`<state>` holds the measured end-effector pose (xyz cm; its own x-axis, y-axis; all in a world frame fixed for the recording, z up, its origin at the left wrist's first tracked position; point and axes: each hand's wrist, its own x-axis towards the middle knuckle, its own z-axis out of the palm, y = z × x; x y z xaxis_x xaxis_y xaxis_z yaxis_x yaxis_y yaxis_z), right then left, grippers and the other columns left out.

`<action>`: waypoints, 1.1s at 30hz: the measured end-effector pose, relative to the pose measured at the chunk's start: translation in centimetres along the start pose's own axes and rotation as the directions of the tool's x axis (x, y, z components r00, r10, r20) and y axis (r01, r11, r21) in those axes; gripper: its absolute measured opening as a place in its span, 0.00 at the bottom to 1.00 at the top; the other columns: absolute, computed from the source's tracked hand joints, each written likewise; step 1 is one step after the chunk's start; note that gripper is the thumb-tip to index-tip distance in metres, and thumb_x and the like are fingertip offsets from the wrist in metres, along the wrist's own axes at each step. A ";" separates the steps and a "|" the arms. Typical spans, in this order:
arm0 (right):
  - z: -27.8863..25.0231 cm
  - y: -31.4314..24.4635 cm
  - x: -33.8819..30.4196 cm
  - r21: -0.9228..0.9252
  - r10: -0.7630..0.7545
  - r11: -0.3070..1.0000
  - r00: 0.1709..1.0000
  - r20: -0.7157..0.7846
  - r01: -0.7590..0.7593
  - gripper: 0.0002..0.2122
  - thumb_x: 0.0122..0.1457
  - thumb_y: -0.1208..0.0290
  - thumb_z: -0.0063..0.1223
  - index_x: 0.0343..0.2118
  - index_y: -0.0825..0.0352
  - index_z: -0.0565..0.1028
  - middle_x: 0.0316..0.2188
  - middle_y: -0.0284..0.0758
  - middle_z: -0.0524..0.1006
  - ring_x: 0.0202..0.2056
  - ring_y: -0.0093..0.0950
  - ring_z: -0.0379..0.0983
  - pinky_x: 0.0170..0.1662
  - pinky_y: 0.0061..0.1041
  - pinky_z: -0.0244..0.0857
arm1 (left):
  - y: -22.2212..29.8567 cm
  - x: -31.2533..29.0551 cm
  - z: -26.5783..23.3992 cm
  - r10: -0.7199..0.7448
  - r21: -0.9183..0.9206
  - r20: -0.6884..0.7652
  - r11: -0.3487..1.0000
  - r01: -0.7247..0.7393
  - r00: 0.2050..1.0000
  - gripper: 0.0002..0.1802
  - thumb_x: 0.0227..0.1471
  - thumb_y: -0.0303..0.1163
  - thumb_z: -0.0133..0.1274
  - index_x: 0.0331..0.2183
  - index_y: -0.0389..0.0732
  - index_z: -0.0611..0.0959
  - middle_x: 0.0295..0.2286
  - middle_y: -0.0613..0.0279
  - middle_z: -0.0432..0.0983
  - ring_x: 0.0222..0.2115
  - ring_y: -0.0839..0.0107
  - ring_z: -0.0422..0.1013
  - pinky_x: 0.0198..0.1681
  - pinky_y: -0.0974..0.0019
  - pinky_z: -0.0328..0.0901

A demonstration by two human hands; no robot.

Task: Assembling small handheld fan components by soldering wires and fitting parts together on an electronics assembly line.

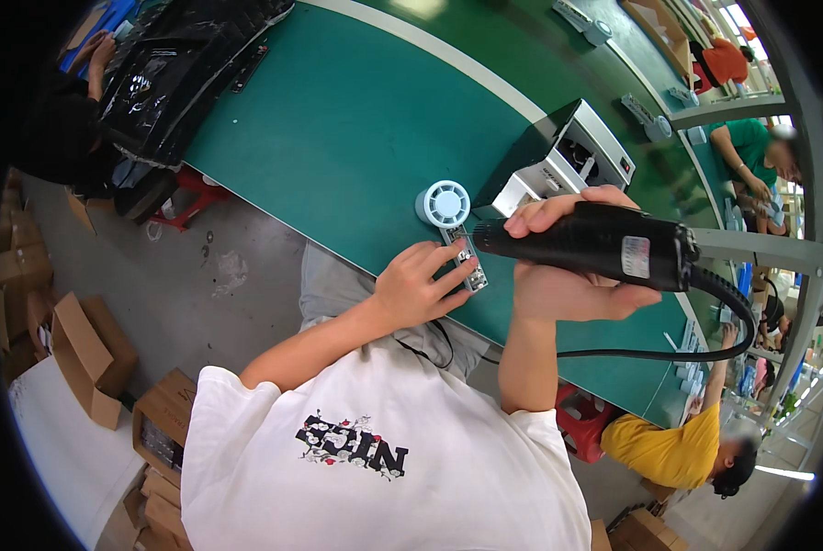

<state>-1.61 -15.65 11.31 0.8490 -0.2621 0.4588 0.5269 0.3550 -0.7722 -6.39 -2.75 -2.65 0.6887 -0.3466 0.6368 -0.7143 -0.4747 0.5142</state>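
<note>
My right hand (568, 275) is wrapped round a black electric screwdriver (604, 246), its cable curving down from the back end. The tool lies nearly level, its tip pointing left over a small fan assembly. That assembly has a round light-blue fan head (445, 204) and a narrow handle part (467, 262) with its inside showing. My left hand (427, 283) rests on the handle part, fingers spread over it and pressing it to the table. Whether the screwdriver's bit touches a screw is too small to tell.
A silver and black screw feeder box (563, 161) stands just beyond the screwdriver on the green table (338, 119). Black plastic wrapping (186, 73) covers the far left. More fan assemblies (646, 118) lie on the belt beyond. A co-worker in yellow (664, 450) sits at right.
</note>
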 end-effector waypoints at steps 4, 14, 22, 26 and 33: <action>0.6 1.0 -0.4 -0.079 0.045 0.996 0.998 -0.041 -0.048 0.47 0.48 0.19 0.32 0.44 0.71 0.65 0.21 0.44 0.73 0.18 0.35 0.70 0.23 0.34 0.69 | -0.1 -0.3 0.0 0.004 -0.020 0.014 1.000 -0.003 1.000 0.26 0.40 0.38 0.64 0.44 0.43 0.82 0.44 0.54 0.75 0.30 0.59 0.72 0.36 0.60 0.70; 1.3 2.0 -1.3 -0.206 0.041 0.978 0.999 -0.021 -0.045 0.48 0.41 0.16 0.34 0.39 0.69 0.63 0.19 0.42 0.72 0.17 0.34 0.71 0.23 0.32 0.70 | -0.1 -0.1 -0.1 0.004 0.014 0.024 1.000 -0.005 1.000 0.25 0.40 0.37 0.63 0.43 0.41 0.82 0.44 0.54 0.75 0.29 0.59 0.72 0.36 0.60 0.70; 1.3 3.2 -2.4 -0.059 -0.010 0.998 1.000 -0.015 0.009 0.53 0.33 0.14 0.35 0.40 0.72 0.63 0.20 0.39 0.73 0.18 0.27 0.71 0.23 0.24 0.70 | 0.2 -0.3 -0.1 0.001 -0.017 0.025 1.000 -0.001 1.000 0.24 0.41 0.37 0.63 0.43 0.41 0.81 0.42 0.56 0.75 0.30 0.59 0.72 0.35 0.59 0.69; 1.3 1.9 -3.0 -0.206 0.102 0.975 0.993 0.051 -0.090 0.52 0.38 0.15 0.38 0.42 0.73 0.64 0.22 0.40 0.73 0.21 0.29 0.73 0.25 0.24 0.71 | 0.3 -0.4 -0.3 0.018 -0.025 0.033 1.000 -0.017 0.999 0.24 0.42 0.38 0.63 0.43 0.41 0.80 0.41 0.56 0.75 0.30 0.58 0.72 0.35 0.59 0.69; -2.2 -6.4 -3.2 0.014 -0.204 0.978 0.975 -0.085 0.206 0.43 0.56 0.26 0.31 0.47 0.73 0.66 0.22 0.46 0.73 0.19 0.36 0.69 0.22 0.32 0.66 | 1.2 1.2 -1.1 -0.075 -0.130 0.014 0.989 0.077 0.997 0.24 0.42 0.39 0.66 0.43 0.42 0.82 0.38 0.57 0.74 0.27 0.61 0.72 0.31 0.61 0.69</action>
<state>-7.78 -19.06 13.85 0.7172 -0.4039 0.5678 0.6909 0.3057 -0.6551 -6.58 -2.87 -0.67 0.7423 -0.3211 0.5881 -0.6695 -0.3904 0.6319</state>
